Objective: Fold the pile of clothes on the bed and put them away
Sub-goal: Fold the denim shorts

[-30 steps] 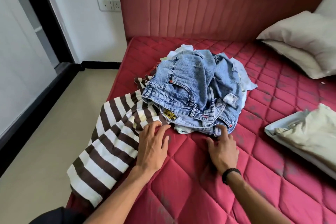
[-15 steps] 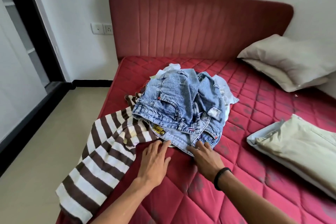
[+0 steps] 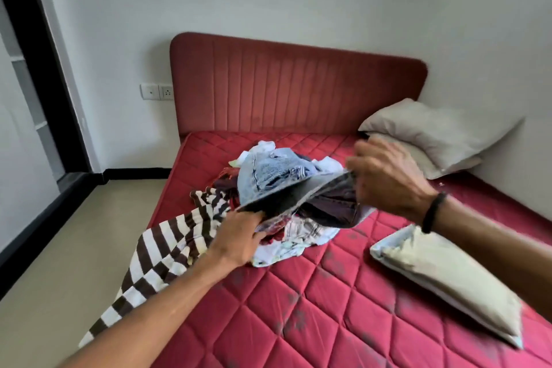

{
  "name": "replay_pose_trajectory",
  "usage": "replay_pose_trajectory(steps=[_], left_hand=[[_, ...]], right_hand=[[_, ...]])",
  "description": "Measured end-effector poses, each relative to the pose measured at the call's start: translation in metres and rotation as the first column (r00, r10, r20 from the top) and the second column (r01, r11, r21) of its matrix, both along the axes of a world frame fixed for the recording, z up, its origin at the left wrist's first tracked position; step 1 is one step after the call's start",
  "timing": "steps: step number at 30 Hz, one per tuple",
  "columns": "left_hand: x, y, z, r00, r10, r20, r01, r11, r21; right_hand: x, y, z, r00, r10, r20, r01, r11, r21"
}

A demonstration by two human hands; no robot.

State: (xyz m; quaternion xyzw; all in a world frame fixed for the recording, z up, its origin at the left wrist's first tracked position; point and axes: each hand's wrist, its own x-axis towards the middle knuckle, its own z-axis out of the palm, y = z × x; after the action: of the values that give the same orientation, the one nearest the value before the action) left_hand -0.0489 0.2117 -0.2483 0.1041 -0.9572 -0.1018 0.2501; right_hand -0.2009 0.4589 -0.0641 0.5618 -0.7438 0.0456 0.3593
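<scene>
Your left hand (image 3: 239,233) and right hand (image 3: 385,176) each pinch an edge of the blue jeans (image 3: 268,179), lifting them off the pile of clothes (image 3: 298,227) in the middle of the red bed (image 3: 298,308). A striped cloth (image 3: 167,245) hangs off the bed's left side. No writing can be read.

Two stacked pillows (image 3: 430,134) lean near the red headboard (image 3: 298,89), beside a wall socket (image 3: 157,92)
</scene>
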Motion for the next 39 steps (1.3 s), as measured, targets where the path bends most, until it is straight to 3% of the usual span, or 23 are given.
replay_pose_trajectory(steps=[2,4,7,11,15,19,22,24,26,28,30,34,39], left_hand=[[0.012,-0.014,0.022,0.994,0.094,0.058,-0.076,0.964,-0.255],[0.025,-0.028,0.05,0.988,0.143,0.051,-0.114,0.919,-0.377],[0.044,-0.026,0.142,0.981,0.123,0.15,-0.06,0.928,-0.367],[0.068,-0.005,0.289,0.997,-0.024,0.074,0.053,0.902,-0.428],[0.091,0.02,0.398,0.983,-0.177,0.055,0.185,0.915,-0.359],[0.111,0.039,0.465,0.961,-0.27,-0.054,0.243,0.923,-0.3],[0.115,0.023,0.471,0.967,-0.256,0.009,0.254,0.953,-0.162],[0.104,0.008,0.452,0.981,-0.189,0.054,0.195,0.968,-0.158],[0.089,-0.003,0.424,0.989,-0.097,0.11,0.124,0.955,-0.269],[0.074,-0.016,0.401,0.988,-0.005,0.154,0.077,0.881,-0.466],[0.067,-0.025,0.393,0.991,0.08,0.103,-0.006,0.814,-0.582],[0.067,-0.026,0.405,0.988,0.156,-0.019,-0.139,0.811,-0.568],[0.125,0.012,0.359,0.956,0.024,-0.294,-0.189,0.815,-0.547]], right_hand=[[-0.001,0.024,0.048,0.992,-0.083,0.091,0.09,0.993,-0.077],[-0.003,0.045,0.078,0.968,-0.171,0.183,0.192,0.976,-0.102],[-0.003,0.077,0.111,0.916,-0.309,0.256,0.336,0.939,-0.072],[-0.007,0.117,0.129,0.87,-0.307,0.386,0.371,0.923,-0.101],[-0.002,0.153,0.154,0.906,-0.225,0.359,0.342,0.889,-0.305],[0.009,0.17,0.197,0.94,-0.191,0.283,0.313,0.814,-0.49],[0.0,0.166,0.204,0.924,-0.237,0.3,0.357,0.814,-0.457],[-0.013,0.158,0.184,0.903,-0.403,0.151,0.43,0.837,-0.339],[-0.019,0.145,0.158,0.861,-0.502,0.079,0.501,0.814,-0.293],[-0.027,0.133,0.143,0.844,-0.525,0.107,0.532,0.797,-0.287],[-0.035,0.125,0.142,0.81,-0.567,0.148,0.584,0.764,-0.274],[-0.04,0.128,0.165,0.844,-0.482,0.235,0.536,0.739,-0.409],[-0.006,0.16,0.13,0.941,-0.281,0.19,0.338,0.721,-0.605]])
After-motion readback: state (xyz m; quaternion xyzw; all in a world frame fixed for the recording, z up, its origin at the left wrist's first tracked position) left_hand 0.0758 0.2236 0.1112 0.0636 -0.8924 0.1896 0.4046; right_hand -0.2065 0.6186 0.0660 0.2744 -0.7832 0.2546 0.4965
